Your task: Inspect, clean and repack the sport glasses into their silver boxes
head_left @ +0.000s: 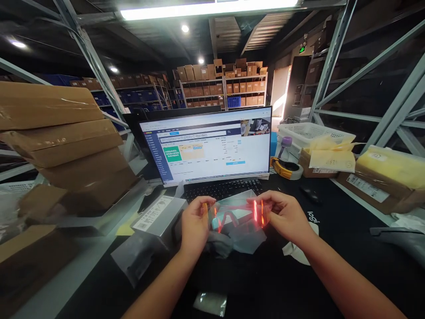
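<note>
So both hands are out over the black mat [259,283], holding one pair of see-through glasses [229,215] right in front of the keyboard [226,188]. The left hand [194,223] has its grip pinched on one end, and the right hand [287,217] has its grip pinched on the other. Crumpled clear plastic [247,239] sits just below; can't tell if it's wrapped round them. Room-wise, the left side is tight: one grey box [161,219] with a label is right beside the left wrist, and a carton stack [66,146] piles up past the mat's left edge. Between the forearms there's a decent stretch of mat, with one small clear packet [210,304] near the bottom. The right side is roomier: one white scrap [300,250] by the right forearm, one mouse [310,194] further up, then two cardboard boxes [368,188] with yellow stuff on top along the bench [376,209] edge. One lit monitor [212,150] closes off the back.
</note>
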Available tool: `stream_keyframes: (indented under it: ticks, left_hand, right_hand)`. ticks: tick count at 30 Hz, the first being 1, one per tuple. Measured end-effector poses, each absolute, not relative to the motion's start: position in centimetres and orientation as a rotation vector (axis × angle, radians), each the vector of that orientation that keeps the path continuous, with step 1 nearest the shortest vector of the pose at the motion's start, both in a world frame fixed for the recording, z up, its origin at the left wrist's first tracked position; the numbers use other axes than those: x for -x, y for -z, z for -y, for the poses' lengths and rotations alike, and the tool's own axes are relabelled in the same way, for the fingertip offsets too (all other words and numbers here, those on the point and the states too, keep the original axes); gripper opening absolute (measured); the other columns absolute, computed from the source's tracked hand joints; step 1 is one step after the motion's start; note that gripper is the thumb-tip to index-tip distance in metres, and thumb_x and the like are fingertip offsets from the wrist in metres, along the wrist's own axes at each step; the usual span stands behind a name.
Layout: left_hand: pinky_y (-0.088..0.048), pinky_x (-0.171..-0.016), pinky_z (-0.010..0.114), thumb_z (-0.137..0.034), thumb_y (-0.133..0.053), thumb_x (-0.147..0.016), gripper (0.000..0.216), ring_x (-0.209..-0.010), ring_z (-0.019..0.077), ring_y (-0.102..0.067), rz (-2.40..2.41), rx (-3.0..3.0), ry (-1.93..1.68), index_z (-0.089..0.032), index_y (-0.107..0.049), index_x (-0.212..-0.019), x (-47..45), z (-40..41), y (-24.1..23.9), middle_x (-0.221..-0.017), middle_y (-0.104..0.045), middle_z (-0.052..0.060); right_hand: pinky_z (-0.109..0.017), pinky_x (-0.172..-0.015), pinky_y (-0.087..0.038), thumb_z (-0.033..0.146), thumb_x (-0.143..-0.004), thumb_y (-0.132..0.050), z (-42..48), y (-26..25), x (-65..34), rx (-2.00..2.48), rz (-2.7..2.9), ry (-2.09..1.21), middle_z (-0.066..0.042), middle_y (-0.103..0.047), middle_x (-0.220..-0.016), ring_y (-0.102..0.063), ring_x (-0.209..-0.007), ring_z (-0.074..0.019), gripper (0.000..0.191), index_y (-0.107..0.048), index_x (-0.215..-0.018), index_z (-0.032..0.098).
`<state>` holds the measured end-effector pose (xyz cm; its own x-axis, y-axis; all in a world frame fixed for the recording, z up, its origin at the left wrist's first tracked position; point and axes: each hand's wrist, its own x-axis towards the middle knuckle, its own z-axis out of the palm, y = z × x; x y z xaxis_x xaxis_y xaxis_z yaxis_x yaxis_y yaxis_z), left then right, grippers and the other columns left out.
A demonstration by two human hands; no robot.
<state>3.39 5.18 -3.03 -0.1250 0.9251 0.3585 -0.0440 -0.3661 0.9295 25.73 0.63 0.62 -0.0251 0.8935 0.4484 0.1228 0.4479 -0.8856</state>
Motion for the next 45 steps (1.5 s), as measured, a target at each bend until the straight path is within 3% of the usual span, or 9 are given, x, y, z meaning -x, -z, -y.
stream_keyframes:
  ticks: [8, 21, 26, 30, 33, 37, 41, 45]
  left_hand:
    - [-0.039, -0.045, 0.014, -0.033, -0.085, -0.068, 0.028, -0.05, 0.0064, -0.049, -1.045, -1.34, -1.593, -0.018, -0.069, -0.086, -3.0, -5.4, 3.4, -0.063, -0.057, -0.005]
    - [-0.045, -0.048, 0.018, -0.028, -0.081, -0.07, 0.024, -0.049, 0.008, -0.051, -1.054, -1.386, -1.603, -0.02, -0.068, -0.089, -2.8, -4.3, 2.6, -0.06, -0.055, -0.007]
    - [-0.047, -0.056, 0.018, -0.024, -0.08, -0.068, 0.019, -0.062, 0.0106, -0.059, -1.072, -1.49, -1.611, -0.019, -0.069, -0.083, -2.9, -3.4, 1.8, -0.07, -0.063, -0.003]
    - [-0.053, -0.072, 0.023, -0.025, -0.082, -0.067, 0.037, -0.077, 0.0139, -0.065, -1.003, -1.592, -1.479, -0.021, -0.067, -0.1, -3.1, -2.9, 1.3, -0.088, -0.07, 0.001]
    - [-0.052, -0.072, 0.026, -0.03, -0.078, -0.074, 0.037, -0.074, 0.0142, -0.062, -1.057, -1.791, -1.29, -0.022, -0.064, -0.107, -3.4, -2.5, 1.1, -0.096, -0.069, 0.003]
    - [-0.051, -0.074, 0.029, -0.029, -0.065, -0.088, 0.018, -0.082, 0.019, -0.066, -1.243, -2.338, -0.605, -0.024, -0.07, -0.104, -4.2, -1.8, 1.2, -0.102, -0.069, 0.005]
    - [-0.054, -0.075, 0.036, -0.018, -0.074, -0.078, 0.025, -0.091, 0.0311, -0.071, -1.427, -2.653, 0.05, -0.02, -0.073, -0.103, -5.4, -2.1, 1.5, -0.102, -0.072, 0.013]
    - [-0.052, -0.068, 0.034, 0.0, -0.068, -0.067, 0.021, -0.079, 0.0315, -0.073, -1.449, -2.668, 0.162, -0.019, -0.072, -0.075, -5.9, -3.1, 1.7, -0.079, -0.073, 0.011]
  right_hand:
    - [-0.024, -0.071, -0.064, 0.012, -0.073, -0.074, -0.6, -1.3, -27.2, 0.882, 1.567, -0.652, -0.003, -0.081, -0.096, -0.078, -0.084, -0.0193, 0.023, -0.082, -0.09, 0.025]
    - [-0.027, -0.075, -0.064, 0.016, -0.072, -0.079, -1.2, -1.1, -27.3, 0.849, 1.548, -0.738, -0.004, -0.081, -0.095, -0.077, -0.089, -0.0216, 0.019, -0.083, -0.086, 0.028]
    - [-0.03, -0.066, -0.062, 0.029, -0.071, -0.084, -2.3, -0.4, -27.8, 0.856, 1.476, -0.93, -0.006, -0.08, -0.083, -0.074, -0.074, -0.0204, 0.016, -0.083, -0.087, 0.024]
    - [-0.028, -0.06, -0.059, 0.04, -0.059, -0.093, -3.5, -0.3, -29.8, 0.89, 1.307, -1.043, -0.006, -0.077, -0.072, -0.068, -0.06, -0.0163, 0.031, -0.082, -0.079, 0.019]
    - [-0.027, -0.065, -0.062, 0.04, -0.057, -0.095, -3.6, -1.0, -32.6, 0.911, 1.107, -0.948, -0.004, -0.078, -0.079, -0.071, -0.068, -0.0159, 0.033, -0.082, -0.082, 0.021]
    - [-0.032, -0.07, -0.065, 0.04, -0.052, -0.097, -2.3, -2.5, -36.0, 0.911, 0.941, -0.673, -0.001, -0.077, -0.077, -0.073, -0.071, -0.0178, 0.036, -0.08, -0.081, 0.024]
    - [-0.038, -0.073, -0.066, 0.044, -0.052, -0.096, -1.1, -3.3, -36.9, 0.971, 0.969, -0.52, 0.0, -0.076, -0.074, -0.073, -0.069, -0.0197, 0.039, -0.08, -0.08, 0.023]
    - [-0.034, -0.07, -0.063, 0.039, -0.059, -0.093, -1.0, -3.1, -36.1, 1.079, 1.039, -0.477, 0.0, -0.076, -0.074, -0.071, -0.067, -0.0184, 0.033, -0.08, -0.084, 0.022]
